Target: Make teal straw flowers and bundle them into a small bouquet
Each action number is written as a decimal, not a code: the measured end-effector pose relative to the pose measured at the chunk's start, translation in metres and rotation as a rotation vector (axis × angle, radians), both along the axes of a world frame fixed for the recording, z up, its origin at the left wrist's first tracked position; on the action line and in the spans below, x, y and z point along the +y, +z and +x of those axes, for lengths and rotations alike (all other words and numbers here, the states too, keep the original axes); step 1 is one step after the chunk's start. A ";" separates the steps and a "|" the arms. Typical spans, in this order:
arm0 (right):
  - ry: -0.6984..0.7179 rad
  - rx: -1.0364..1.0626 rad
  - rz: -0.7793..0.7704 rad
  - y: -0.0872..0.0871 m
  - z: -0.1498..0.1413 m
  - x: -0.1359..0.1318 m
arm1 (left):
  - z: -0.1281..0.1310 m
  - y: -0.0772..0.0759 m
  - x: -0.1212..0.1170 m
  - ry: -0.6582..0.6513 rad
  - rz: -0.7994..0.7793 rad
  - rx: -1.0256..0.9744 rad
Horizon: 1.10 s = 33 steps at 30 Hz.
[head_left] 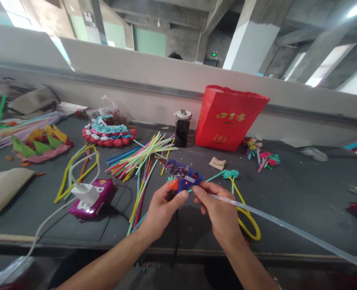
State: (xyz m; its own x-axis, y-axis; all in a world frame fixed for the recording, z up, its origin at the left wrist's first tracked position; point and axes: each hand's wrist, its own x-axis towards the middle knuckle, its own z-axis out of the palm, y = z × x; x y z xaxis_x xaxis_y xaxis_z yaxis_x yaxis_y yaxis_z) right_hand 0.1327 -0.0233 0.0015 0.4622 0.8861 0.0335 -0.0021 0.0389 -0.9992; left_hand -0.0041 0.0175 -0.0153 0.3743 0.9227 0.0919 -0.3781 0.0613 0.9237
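Observation:
My left hand [161, 209] is wrapped round the handle of a blue hot glue gun [188, 180], whose nozzle points up and to the left. A small red light glows on its side, and its orange trigger [173, 185] shows by my fingers. My right hand [222, 209] pinches a long translucent glue stick [275, 219] at the gun's rear; the stick runs off to the lower right. Behind my right fingers is a teal flower [231, 174] with a thin stem; whether they touch the stem I cannot tell. A yellow loop [253, 229] lies beside my right wrist.
Colourful pipe cleaners [145, 157] lie beyond the gun. A purple power strip [106, 193] with a white plug stands left. At the back are a cup [182, 129], a red bag [228, 121] and a beaded ring [108, 131]. The table's front edge [75, 245] is near.

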 end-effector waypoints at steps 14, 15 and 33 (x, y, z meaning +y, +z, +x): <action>0.046 0.257 0.206 0.005 0.004 0.000 | -0.003 0.003 0.006 -0.152 -0.175 -0.131; 0.034 0.263 0.190 0.006 0.005 0.001 | -0.003 0.003 0.006 -0.152 -0.181 -0.136; 0.071 0.298 0.006 0.004 0.005 0.001 | 0.001 0.004 0.000 -0.015 -0.038 0.103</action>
State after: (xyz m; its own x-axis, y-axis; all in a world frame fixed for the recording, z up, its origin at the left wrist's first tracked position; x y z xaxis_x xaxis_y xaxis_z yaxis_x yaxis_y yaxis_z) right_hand 0.1373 -0.0223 0.0056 0.3891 0.9169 -0.0890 -0.2979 0.0338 -0.9540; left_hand -0.0033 0.0179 -0.0116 0.3935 0.9192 0.0174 -0.2800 0.1018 0.9546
